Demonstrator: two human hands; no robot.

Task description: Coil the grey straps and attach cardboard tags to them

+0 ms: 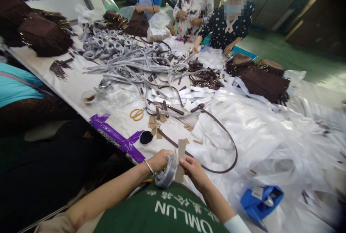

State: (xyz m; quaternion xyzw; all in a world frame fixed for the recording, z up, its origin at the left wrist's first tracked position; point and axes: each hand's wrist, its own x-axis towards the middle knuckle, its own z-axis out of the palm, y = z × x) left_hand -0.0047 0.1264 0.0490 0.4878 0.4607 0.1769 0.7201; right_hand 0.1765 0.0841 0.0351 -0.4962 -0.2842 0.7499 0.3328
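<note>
My left hand grips a coiled grey strap wrapped in clear plastic. My right hand pinches a narrow tan card strip against that coil. Just beyond my hands, a long dark brown leather strap curves across white plastic sheeting. Orange-handled scissors lie on the white table covering, left of several small tan card pieces. Farther off sit a heap of grey straps and brown strap hardware.
Fringed brown suede bags lie at the far left, with more at the right. A blue tape dispenser sits at my lower right. Purple tape marks the table edge. Co-workers stand across the table, and another person's arm shows at left.
</note>
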